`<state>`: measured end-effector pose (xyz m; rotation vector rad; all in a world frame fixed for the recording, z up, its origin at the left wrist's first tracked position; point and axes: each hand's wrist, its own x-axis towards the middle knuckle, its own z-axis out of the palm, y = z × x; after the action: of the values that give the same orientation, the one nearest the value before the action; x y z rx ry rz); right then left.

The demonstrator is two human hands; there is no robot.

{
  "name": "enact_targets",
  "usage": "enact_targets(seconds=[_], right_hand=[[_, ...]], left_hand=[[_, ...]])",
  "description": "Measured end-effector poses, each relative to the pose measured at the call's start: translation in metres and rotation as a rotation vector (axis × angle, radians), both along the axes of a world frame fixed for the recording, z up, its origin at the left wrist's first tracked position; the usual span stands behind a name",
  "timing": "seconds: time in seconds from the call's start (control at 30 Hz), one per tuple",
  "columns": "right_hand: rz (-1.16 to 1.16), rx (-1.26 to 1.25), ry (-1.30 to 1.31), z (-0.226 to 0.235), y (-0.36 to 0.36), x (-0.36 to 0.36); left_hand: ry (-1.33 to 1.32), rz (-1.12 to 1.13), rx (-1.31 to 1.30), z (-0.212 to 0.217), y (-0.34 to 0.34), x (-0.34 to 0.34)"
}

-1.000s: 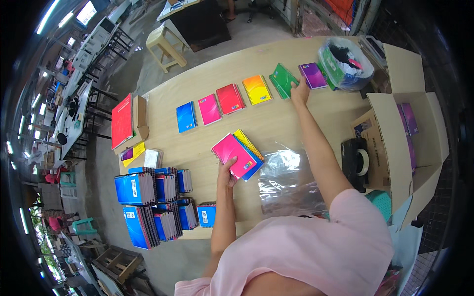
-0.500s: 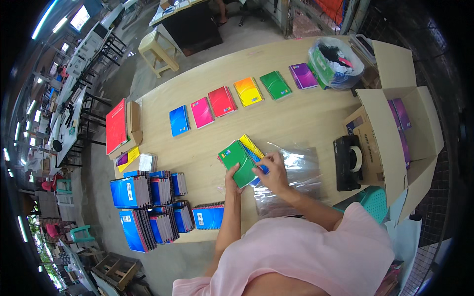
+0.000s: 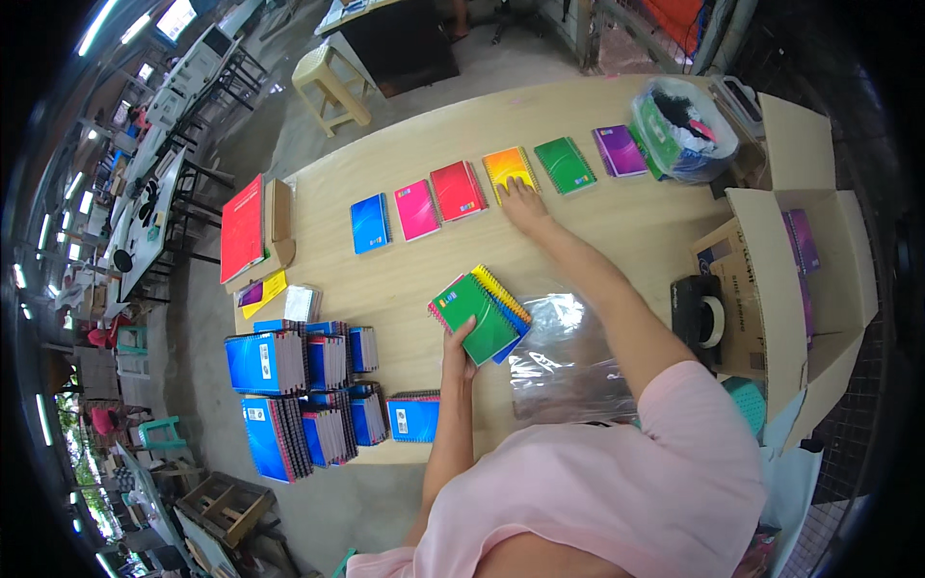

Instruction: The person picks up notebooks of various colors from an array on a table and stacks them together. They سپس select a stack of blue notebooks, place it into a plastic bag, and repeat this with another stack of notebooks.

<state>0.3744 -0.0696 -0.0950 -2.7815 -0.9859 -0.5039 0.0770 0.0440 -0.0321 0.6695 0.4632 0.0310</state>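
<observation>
In my left hand is a fanned bunch of spiral notebooks: a green notebook on top, a yellow notebook and a blue one showing behind, and a reddish edge at the left. My right hand is stretched out across the table, its fingers lying on the lower part of an orange-yellow notebook. That notebook belongs to a spaced row with a blue notebook, a pink one, a red one, a green one and a purple one.
Stacked blue notebooks stand at the table's left. Clear plastic sleeves lie near my right side. A tape dispenser and an open carton occupy the right, with a filled plastic bag behind. A red book rests far left.
My right hand has left the bunch of notebooks and reached forward to the orange-yellow notebook in the row. My left hand still holds the bunch. The whole view has shifted slightly.
</observation>
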Motion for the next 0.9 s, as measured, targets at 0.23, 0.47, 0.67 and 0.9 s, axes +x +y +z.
enact_targets(seconds=[0.23, 0.47, 0.67, 0.9], right_hand=[[-0.001, 0.433, 0.340, 0.047, -0.034, -0.014], [0.057, 0.941, 0.258, 0.153, -0.070, -0.159], [0.645, 0.481, 0.172, 0.143, -0.059, -0.258], [0.477, 0.873, 0.434, 0.184, -0.101, -0.215]], left_hand=[[0.034, 0.044, 0.038, -0.008, 0.020, 0.004], [-0.013, 0.041, -0.021, -0.011, 0.003, 0.024], [-0.272, 0.166, -0.161, -0.020, -0.020, 0.003], [-0.268, 0.051, -0.308, -0.007, -0.022, 0.010]])
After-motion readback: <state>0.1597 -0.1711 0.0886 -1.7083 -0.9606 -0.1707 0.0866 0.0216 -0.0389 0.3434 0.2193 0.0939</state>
